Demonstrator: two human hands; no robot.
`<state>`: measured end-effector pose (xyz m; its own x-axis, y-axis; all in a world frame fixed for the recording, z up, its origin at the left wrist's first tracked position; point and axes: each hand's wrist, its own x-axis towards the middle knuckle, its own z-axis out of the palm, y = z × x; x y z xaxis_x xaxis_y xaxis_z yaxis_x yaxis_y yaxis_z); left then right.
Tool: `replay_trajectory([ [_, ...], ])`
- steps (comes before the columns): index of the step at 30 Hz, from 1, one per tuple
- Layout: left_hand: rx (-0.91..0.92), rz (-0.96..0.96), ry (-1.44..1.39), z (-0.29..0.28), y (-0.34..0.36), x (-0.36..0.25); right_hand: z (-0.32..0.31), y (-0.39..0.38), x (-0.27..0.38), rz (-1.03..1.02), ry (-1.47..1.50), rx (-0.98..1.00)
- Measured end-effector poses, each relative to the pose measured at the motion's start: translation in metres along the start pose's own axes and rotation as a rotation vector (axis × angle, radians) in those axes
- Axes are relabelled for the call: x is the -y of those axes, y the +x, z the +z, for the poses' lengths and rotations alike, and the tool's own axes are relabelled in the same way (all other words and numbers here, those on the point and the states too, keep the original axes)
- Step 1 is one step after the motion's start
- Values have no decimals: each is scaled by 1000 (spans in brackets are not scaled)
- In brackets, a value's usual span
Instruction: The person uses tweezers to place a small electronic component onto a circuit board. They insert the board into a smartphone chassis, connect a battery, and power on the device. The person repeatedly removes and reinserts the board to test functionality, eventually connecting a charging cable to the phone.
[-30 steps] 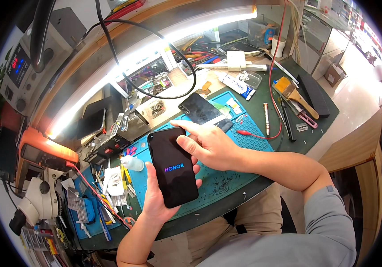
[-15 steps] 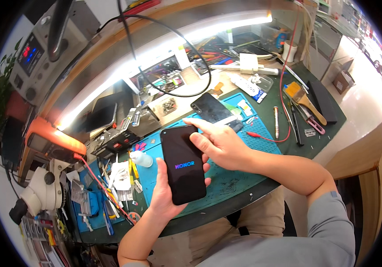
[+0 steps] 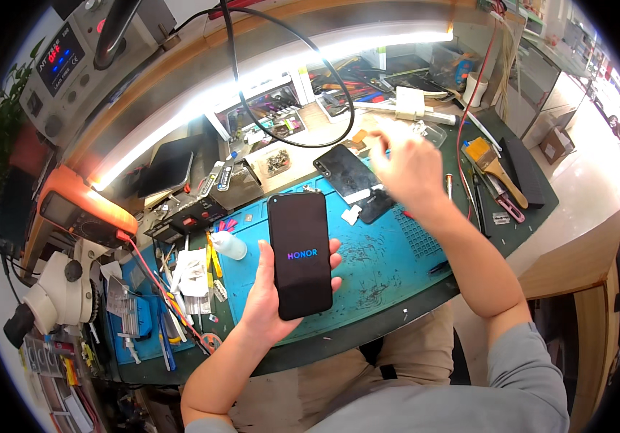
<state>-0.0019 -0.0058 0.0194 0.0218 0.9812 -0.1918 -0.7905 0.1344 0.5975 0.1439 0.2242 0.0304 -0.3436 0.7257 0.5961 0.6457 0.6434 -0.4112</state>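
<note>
Along the left end of the bench [image 3: 382, 325], an orange meter [image 3: 84, 207] sits near crowded hand tools [image 3: 167, 352]. A white bottle [image 3: 230, 246] stands toward the left side of the blue mat [image 3: 367, 263], a narrow gap away from the black phone [image 3: 301, 281]. The left hand [image 3: 266, 302] grips that phone by its long edges, lit screen up, above the mat. Rightward, a broad stretch of bare mat reaches toward the bench's front edge. Past the phone's top edge lies a second phone [image 3: 346, 173]; the right hand [image 3: 411, 167], fingers curled, is over its right side, and I cannot tell whether it holds anything. Farther right, a brush [image 3: 501, 175] lies beside a long black box [image 3: 521, 169].
</note>
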Motion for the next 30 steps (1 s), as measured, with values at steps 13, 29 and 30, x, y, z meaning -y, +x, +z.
replay_trajectory([
  [13,-13,66,-62,-2,5,-6,12,67,-51,-166,-259,-184],
  [29,-38,19,-72,4,3,-10,106,247,-119,102,428,-419],
  [30,-44,13,-71,4,3,-10,109,252,-111,37,298,-418],
])
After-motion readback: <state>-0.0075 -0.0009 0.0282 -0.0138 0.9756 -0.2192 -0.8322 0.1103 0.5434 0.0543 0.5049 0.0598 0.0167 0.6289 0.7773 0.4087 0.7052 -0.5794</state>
